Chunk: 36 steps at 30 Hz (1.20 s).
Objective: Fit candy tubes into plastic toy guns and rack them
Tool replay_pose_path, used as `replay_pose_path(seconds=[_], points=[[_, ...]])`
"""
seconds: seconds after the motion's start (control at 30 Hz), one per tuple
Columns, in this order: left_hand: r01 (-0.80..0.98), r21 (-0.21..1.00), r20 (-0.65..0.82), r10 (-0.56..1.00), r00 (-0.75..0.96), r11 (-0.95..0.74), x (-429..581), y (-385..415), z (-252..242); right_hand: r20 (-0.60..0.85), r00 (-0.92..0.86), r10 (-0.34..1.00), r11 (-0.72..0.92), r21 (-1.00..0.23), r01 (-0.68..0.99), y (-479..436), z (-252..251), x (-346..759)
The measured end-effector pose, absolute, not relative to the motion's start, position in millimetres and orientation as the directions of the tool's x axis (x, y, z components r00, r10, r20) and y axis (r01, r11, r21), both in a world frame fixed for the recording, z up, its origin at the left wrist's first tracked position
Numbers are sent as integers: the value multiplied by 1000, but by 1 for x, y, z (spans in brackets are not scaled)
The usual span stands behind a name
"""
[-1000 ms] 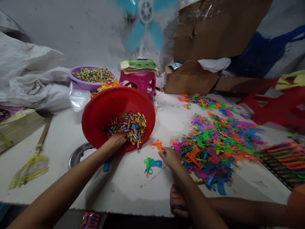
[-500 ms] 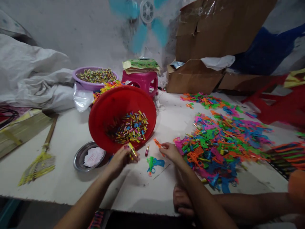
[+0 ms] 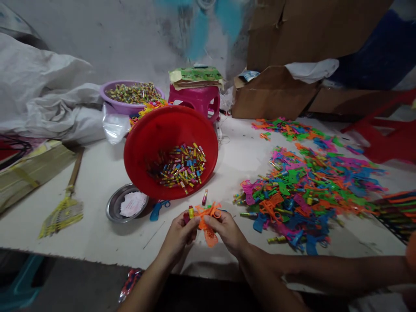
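In front of the red basin my two hands are close together. My left hand (image 3: 182, 232) is closed round small coloured tubes (image 3: 191, 212), yellow and dark red ends showing, and its thumb is at an orange plastic toy gun (image 3: 210, 237). My right hand (image 3: 229, 230) pinches that toy gun, its grip pointing down. Whether a tube is touching the gun I cannot tell. A loose dark-red tube (image 3: 204, 197) lies just beyond the hands. Bits of green and blue plastic show behind the fingers, mostly hidden. The tilted red basin (image 3: 139, 173) holds many similar tubes.
A large heap of coloured toy guns (image 3: 299, 199) covers the right side of the table. A blue toy gun (image 3: 156, 211) lies beside a steel bowl (image 3: 112, 210). At left is a yellow fly swatter (image 3: 63, 216). Another person's arm (image 3: 341, 265) reaches in from the right.
My hands have come together; the orange toy gun moved left and down to the tubes in my left hand. The other person's hand by my right forearm is no longer visible.
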<state>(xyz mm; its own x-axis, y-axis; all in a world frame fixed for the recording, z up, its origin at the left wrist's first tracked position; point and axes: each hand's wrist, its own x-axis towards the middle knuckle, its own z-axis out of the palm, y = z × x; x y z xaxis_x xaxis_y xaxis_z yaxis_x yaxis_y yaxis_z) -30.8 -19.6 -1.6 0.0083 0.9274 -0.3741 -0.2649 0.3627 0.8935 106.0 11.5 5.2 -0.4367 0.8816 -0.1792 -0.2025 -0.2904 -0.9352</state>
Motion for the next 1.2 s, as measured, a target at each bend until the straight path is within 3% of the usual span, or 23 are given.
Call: replay_pose_path(seconds=[0.2, 0.5, 0.9, 0.97, 1.1, 1.2], points=[[-158, 924, -347, 937, 34, 348, -32, -27, 6, -109, -46, 993, -114, -987, -112, 13, -7, 105], [259, 953, -180, 981, 78, 155, -33, -34, 4, -103, -56, 993, -110, -984, -142, 10, -4, 98], [-38, 937, -342, 935, 89, 347, -34, -28, 13, -97, -116, 988, -104, -993, -58, 7, -7, 97], [-14, 952, -306, 950, 64, 307, -35, -28, 11, -88, -103, 991, -91, -995, -31, 7, -7, 98], [199, 966, -164, 986, -24, 165, -37, -31, 7, -34, -91, 995, -31, -999, 37, 5, -9, 99], [293, 954, -69, 997, 36, 55, -32, -34, 5, -11, -48, 999, -6, -995, 100, 0, -12, 94]])
